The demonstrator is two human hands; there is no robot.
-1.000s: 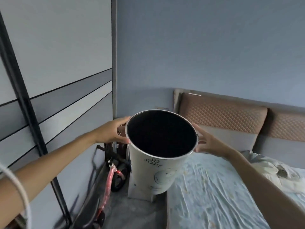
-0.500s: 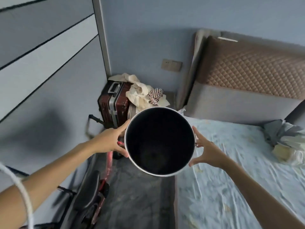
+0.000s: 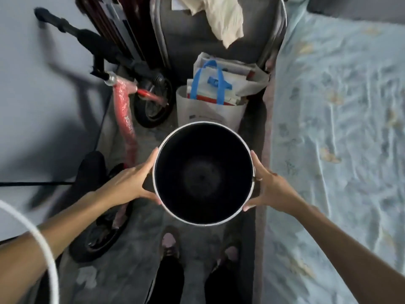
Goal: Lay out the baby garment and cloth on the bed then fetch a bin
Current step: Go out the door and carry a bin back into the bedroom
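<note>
At the left of the frame a red-wrapped scooter (image 3: 126,110) leans along the grey wall, and the left hand (image 3: 129,183) grasps the left side of the bin (image 3: 202,172), fingers spread along its rim. The bin sits dead centre, dark mouth facing up, held over the floor (image 3: 135,249) above the person's feet. The right hand (image 3: 269,189) grips the opposite side, with a blue-handled bag (image 3: 215,84) above and the bed (image 3: 339,128) filling the right.

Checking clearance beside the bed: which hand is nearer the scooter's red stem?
Left. The left hand grips the bin on the side toward the red stem; the right hand grips the far side, toward the bed.
</note>
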